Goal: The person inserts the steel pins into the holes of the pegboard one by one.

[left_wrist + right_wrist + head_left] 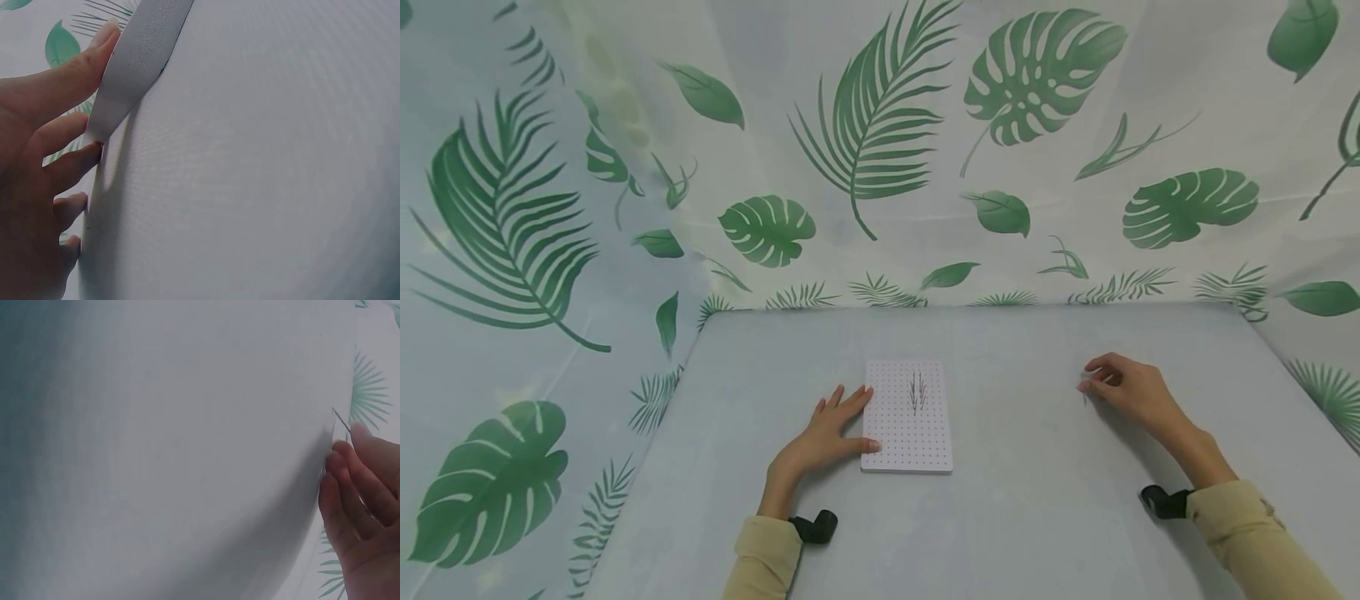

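Note:
A white board [891, 429] dotted with a grid of small holes lies on the table. Several thin dark pins [917, 393] stand in its upper right part. My left hand [818, 440], fingers spread, rests at the board's left edge. The left wrist view has the thumb against the board's pale side [139, 59]. Off to the right, my right hand [1138, 396] pinches a thin metal pin [341, 419] between thumb and fingertips, just above the table. The pin's other end is hidden by the fingers.
The pale grey table [1015, 500] stretches around the board and under both hands. Behind it and at its sides hangs a white cloth [925, 242] printed with green leaves. A black wrist camera [816, 527] sits on the left wrist, another [1163, 502] on the right.

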The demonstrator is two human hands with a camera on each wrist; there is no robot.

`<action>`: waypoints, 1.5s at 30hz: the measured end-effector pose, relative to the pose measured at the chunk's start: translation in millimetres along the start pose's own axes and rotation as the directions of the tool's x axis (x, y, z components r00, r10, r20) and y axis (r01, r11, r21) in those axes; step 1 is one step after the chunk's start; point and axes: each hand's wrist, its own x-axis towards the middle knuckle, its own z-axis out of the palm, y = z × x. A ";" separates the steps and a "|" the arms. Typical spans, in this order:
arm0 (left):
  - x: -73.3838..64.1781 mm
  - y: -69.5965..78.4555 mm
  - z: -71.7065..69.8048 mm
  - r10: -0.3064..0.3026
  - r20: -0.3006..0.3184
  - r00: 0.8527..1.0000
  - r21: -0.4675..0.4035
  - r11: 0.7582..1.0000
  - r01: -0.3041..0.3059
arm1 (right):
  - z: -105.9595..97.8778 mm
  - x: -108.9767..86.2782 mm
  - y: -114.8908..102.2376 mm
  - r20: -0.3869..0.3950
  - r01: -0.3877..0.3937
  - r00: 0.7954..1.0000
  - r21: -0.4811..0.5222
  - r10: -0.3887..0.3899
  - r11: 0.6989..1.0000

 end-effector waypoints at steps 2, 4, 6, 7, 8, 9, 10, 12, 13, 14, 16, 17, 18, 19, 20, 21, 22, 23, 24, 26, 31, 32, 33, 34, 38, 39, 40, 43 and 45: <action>0.1 -0.8 0.3 0.001 0.004 1.000 0.001 1.000 -0.001 | 0.3 -1.6 -1.2 -0.022 0.003 1.000 0.015 -0.002 1.000; 0.4 -1.8 0.5 -0.003 0.009 1.000 0.004 1.000 0.003 | 0.2 -3.3 -2.8 -0.040 0.006 0.999 0.033 -0.005 0.999; 1.0 -2.8 0.8 -0.003 0.010 1.000 0.005 1.000 0.003 | -0.1 -4.6 -5.1 -0.048 0.012 0.999 0.059 -0.009 0.998; 1.2 -3.1 0.8 -0.004 0.010 1.000 0.005 1.000 0.004 | 0.0 -5.0 -6.4 -0.050 0.017 0.999 0.073 -0.014 0.997; 1.5 -3.2 0.6 -0.008 0.011 1.000 0.007 1.000 0.008 | 0.0 -5.5 -8.0 -0.051 0.021 0.999 0.086 -0.017 0.996; 1.6 -3.4 0.6 -0.007 0.009 1.000 0.005 1.000 0.007 | 0.2 -6.1 -9.8 -0.050 0.025 0.999 0.098 -0.020 0.995; 1.7 -3.4 0.6 -0.005 0.008 1.000 0.003 1.000 0.005 | 0.5 -6.5 -11.7 -0.049 0.030 0.998 0.109 -0.025 0.994; 1.8 -3.4 0.8 -0.002 0.002 1.000 -0.001 1.000 0.002 | 1.6 -7.2 -15.2 -0.046 0.040 0.998 0.123 -0.034 0.992; 2.0 -3.4 0.7 -0.005 0.002 1.000 0.000 1.000 0.005 | 2.4 -7.6 -16.6 -0.044 0.043 0.998 0.126 -0.038 0.991; 2.2 -3.5 0.9 -0.005 0.002 1.000 0.000 1.000 0.005 | 3.0 -8.0 -18.2 -0.044 0.045 0.998 0.129 -0.039 0.991; 2.3 -3.8 1.1 -0.007 0.000 1.000 0.001 1.000 0.007 | 4.7 -8.6 -21.3 -0.039 0.043 0.999 0.133 -0.038 0.990; 2.4 -3.7 1.2 -0.007 0.000 1.000 0.001 1.000 0.007 | 5.4 -8.9 -22.7 -0.038 0.042 0.999 0.134 -0.037 0.990; 2.5 -3.8 1.2 -0.006 0.000 1.000 0.002 1.000 0.006 | 6.1 -9.2 -24.1 -0.040 0.044 0.998 0.134 -0.039 0.990; 2.4 -3.6 1.2 -0.007 0.000 1.000 0.002 1.000 0.007 | 6.8 -9.4 -25.4 -0.042 0.046 0.998 0.136 -0.041 0.990; 2.3 -3.6 1.3 -0.007 -0.001 1.000 0.001 1.000 0.007 | 7.5 -9.5 -27.1 -0.046 0.050 0.998 0.137 -0.044 0.989; 2.2 -3.6 1.2 -0.008 0.000 1.000 0.002 1.000 0.008 | 8.2 -9.6 -28.8 -0.048 0.053 0.998 0.136 -0.047 0.989; 2.2 -3.4 1.2 -0.007 -0.001 1.000 0.001 1.000 0.007 | 8.9 -9.7 -30.7 -0.054 0.060 0.997 0.137 -0.053 0.989; 1.9 -3.3 1.1 -0.007 0.000 1.000 0.001 1.000 0.007 | 9.6 -9.7 -32.8 -0.063 0.069 0.996 0.137 -0.061 0.988; 2.0 -3.4 1.2 -0.008 0.000 1.000 0.001 1.000 0.008 | 10.5 -9.6 -35.0 -0.068 0.077 0.995 0.141 -0.068 0.987; 1.9 -3.7 1.1 -0.008 0.000 1.000 0.000 1.000 0.008 | 12.4 -9.3 -40.4 -0.075 0.092 0.994 0.149 -0.081 0.985; 2.1 -5.7 1.3 -0.006 0.002 1.000 0.004 1.000 0.006 | 18.6 -8.0 -55.1 -0.084 0.136 0.989 0.172 -0.123 0.976; 2.0 -6.0 1.2 -0.008 0.003 1.000 0.003 1.000 0.008 | 20.2 -7.6 -57.8 -0.087 0.146 0.987 0.176 -0.132 0.974; 1.8 -6.1 1.2 -0.007 0.004 1.000 0.000 1.000 0.007 | 21.7 -7.3 -60.4 -0.089 0.156 0.986 0.180 -0.142 0.971; 1.6 -6.3 1.1 -0.004 0.005 1.000 -0.001 1.000 0.004 | 23.3 -7.1 -62.6 -0.092 0.166 0.984 0.184 -0.151 0.969; 1.6 -6.3 1.2 0.001 0.009 1.000 -0.004 1.000 -0.001 | 29.3 -6.6 -70.5 -0.094 0.192 0.980 0.188 -0.177 0.963; 1.8 -6.2 1.3 0.007 0.007 1.000 -0.005 1.000 -0.007 | 30.7 -6.4 -72.6 -0.093 0.196 0.979 0.189 -0.181 0.962; 2.1 -6.3 1.3 0.005 0.007 1.000 -0.003 1.000 -0.005 | 32.1 -6.2 -74.7 -0.090 0.196 0.979 0.192 -0.182 0.962; 2.7 -6.3 1.1 -0.008 0.010 1.000 -0.005 1.000 0.008 | 35.5 -5.7 -81.5 -0.082 0.198 0.979 0.208 -0.185 0.958; 2.6 -5.8 0.9 -0.007 0.007 1.000 -0.008 1.000 0.007 | 37.5 -5.3 -86.5 -0.079 0.204 0.978 0.221 -0.191 0.954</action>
